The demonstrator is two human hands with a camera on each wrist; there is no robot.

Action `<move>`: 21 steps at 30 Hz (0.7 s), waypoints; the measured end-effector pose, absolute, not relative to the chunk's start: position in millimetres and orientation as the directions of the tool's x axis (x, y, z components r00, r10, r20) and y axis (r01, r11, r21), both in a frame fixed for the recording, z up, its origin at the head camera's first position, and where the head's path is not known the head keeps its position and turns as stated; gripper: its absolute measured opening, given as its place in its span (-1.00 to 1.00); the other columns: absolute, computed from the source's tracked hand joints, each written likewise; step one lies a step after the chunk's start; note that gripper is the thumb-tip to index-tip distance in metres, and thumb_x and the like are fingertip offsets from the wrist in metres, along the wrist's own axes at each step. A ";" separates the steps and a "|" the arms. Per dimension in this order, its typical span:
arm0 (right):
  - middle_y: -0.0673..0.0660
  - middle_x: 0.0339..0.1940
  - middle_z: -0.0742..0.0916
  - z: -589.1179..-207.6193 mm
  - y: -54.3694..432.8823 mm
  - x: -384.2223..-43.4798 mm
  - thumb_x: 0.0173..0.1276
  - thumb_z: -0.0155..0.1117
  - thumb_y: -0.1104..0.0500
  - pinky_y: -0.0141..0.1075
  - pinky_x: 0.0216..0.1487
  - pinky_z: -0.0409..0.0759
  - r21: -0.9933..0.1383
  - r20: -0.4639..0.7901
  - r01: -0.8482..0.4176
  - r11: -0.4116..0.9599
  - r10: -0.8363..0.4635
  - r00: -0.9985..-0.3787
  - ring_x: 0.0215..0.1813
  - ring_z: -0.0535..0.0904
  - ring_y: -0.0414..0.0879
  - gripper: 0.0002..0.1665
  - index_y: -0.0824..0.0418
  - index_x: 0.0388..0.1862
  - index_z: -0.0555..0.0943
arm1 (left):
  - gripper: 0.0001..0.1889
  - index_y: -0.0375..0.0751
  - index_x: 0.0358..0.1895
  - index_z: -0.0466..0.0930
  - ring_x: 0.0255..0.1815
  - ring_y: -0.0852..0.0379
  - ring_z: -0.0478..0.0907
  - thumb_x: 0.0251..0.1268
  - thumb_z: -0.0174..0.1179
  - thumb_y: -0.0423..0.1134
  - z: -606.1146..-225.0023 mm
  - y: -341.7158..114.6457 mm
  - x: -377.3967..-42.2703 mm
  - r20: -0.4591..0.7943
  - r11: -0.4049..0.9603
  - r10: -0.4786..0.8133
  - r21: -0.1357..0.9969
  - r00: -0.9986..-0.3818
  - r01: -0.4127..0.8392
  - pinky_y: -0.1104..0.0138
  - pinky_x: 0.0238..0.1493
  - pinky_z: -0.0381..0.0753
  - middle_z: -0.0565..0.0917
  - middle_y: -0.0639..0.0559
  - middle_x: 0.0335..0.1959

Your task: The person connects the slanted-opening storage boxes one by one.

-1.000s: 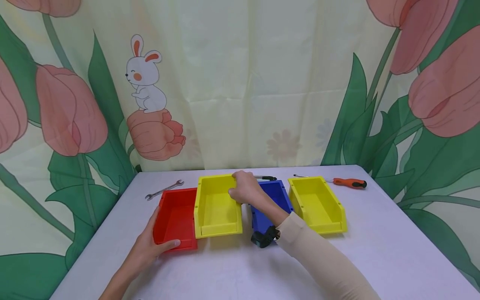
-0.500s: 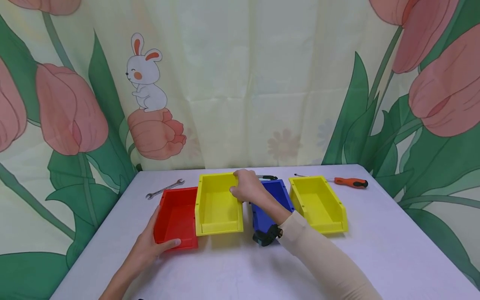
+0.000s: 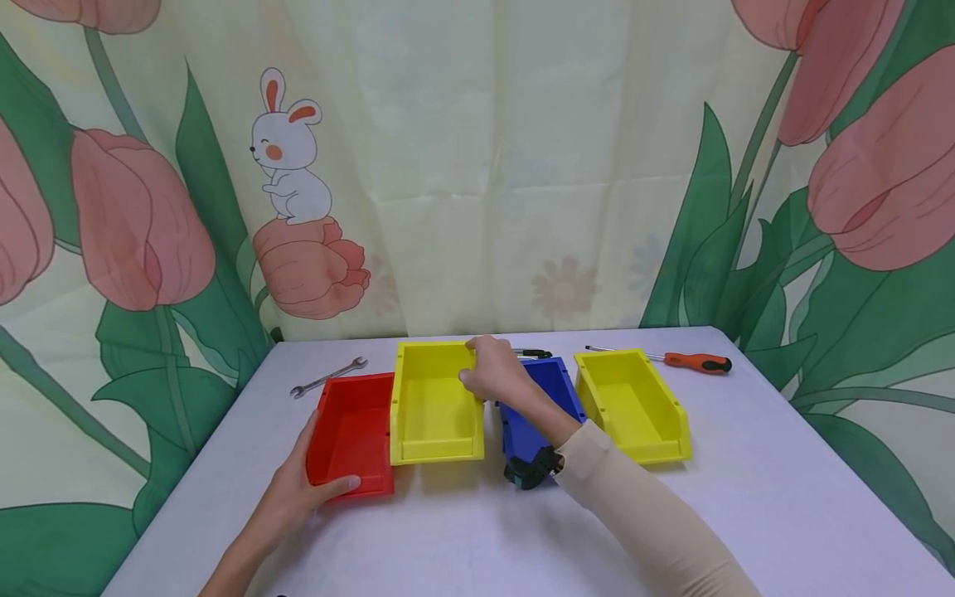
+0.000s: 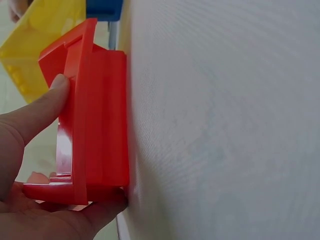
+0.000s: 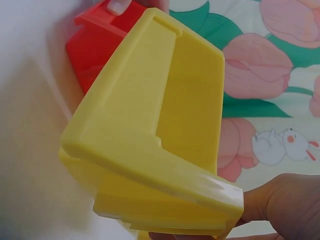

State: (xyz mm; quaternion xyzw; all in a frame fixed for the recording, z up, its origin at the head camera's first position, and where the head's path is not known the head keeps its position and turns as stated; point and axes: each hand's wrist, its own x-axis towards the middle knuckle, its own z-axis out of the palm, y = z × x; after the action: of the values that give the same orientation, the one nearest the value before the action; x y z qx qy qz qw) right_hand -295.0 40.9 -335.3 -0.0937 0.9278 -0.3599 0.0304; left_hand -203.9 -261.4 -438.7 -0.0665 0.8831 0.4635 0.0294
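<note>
In the head view, the left hand [image 3: 291, 493] grips a red storage bin [image 3: 352, 439] by its left side and front edge. The left wrist view shows the thumb [image 4: 59, 87] on the bin's front lip and fingers round its side; the bin's base is at the white tabletop. The right hand [image 3: 496, 373] holds a yellow storage bin [image 3: 438, 406] by its right side near the back corner, thumb inside. This bin is raised off the table, right beside the red one, its open top tipped toward the head camera. Its far fingers are hidden.
A blue bin [image 3: 545, 390] stands under the right forearm, partly covered by it. Right of it is another yellow bin [image 3: 634, 406]. A wrench [image 3: 328, 378], a dark pen [image 3: 533, 354] and an orange-handled screwdriver [image 3: 697, 363] lie along the back. A curtain hangs behind the table.
The right hand has lifted the yellow bin slightly upward and a little to the right. The left hand and the red bin stay in place.
</note>
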 end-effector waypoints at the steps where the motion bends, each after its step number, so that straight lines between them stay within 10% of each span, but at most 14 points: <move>1: 0.37 0.29 0.71 -336.0 41.4 -295.3 0.46 0.32 0.27 -0.46 -0.51 0.58 -0.668 0.017 -0.158 0.727 -0.197 -0.980 -0.36 0.68 -0.04 -0.30 0.35 0.55 0.44 | 0.54 0.18 0.77 -0.37 0.53 -0.32 0.26 -0.14 0.74 -0.04 -438.8 -261.3 -203.9 -0.113 0.562 -0.091 0.814 -0.990 -0.144 0.02 0.07 0.85 0.20 -0.21 0.64; 7: 0.38 0.23 0.73 -337.9 43.6 -295.1 0.44 0.31 0.27 -0.46 -0.58 0.49 -0.650 0.032 -0.177 0.739 -0.207 -0.978 -0.50 0.58 -0.08 -0.32 0.37 0.52 0.46 | 0.55 0.20 0.77 -0.36 0.53 -0.32 0.26 -0.16 0.74 -0.04 -439.0 -260.8 -204.8 -0.110 0.565 -0.094 0.812 -0.989 -0.144 0.02 0.06 0.85 0.21 -0.21 0.63; 15: 0.27 -0.32 0.66 -340.2 46.8 -296.6 0.42 0.32 0.28 -0.48 -0.63 0.44 -0.643 0.053 -0.188 0.743 -0.202 -0.978 -0.64 0.36 -0.13 -0.32 0.36 0.51 0.49 | 0.55 0.15 0.77 -0.37 0.54 -0.32 0.25 -0.15 0.74 -0.03 -439.2 -260.9 -204.9 -0.100 0.569 -0.080 0.812 -0.992 -0.128 0.01 0.09 0.84 0.19 -0.21 0.65; 21: 0.27 -0.08 0.72 -340.9 48.1 -298.1 0.42 0.32 0.26 -0.45 -0.54 0.51 -0.641 0.040 -0.179 0.746 -0.200 -0.979 -0.51 0.52 -0.11 -0.33 0.33 0.50 0.51 | 0.55 0.13 0.77 -0.39 0.54 -0.33 0.26 -0.14 0.74 -0.05 -440.4 -258.5 -203.7 -0.093 0.569 -0.090 0.813 -0.992 -0.128 0.01 0.09 0.84 0.20 -0.22 0.64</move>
State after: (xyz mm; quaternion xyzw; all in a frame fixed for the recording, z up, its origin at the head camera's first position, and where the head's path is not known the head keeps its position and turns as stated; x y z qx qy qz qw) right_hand -298.1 48.1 -340.9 -0.1014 0.9343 -0.3414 0.0155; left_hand -203.7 -258.5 -440.4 -0.0613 0.8854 0.4603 0.0207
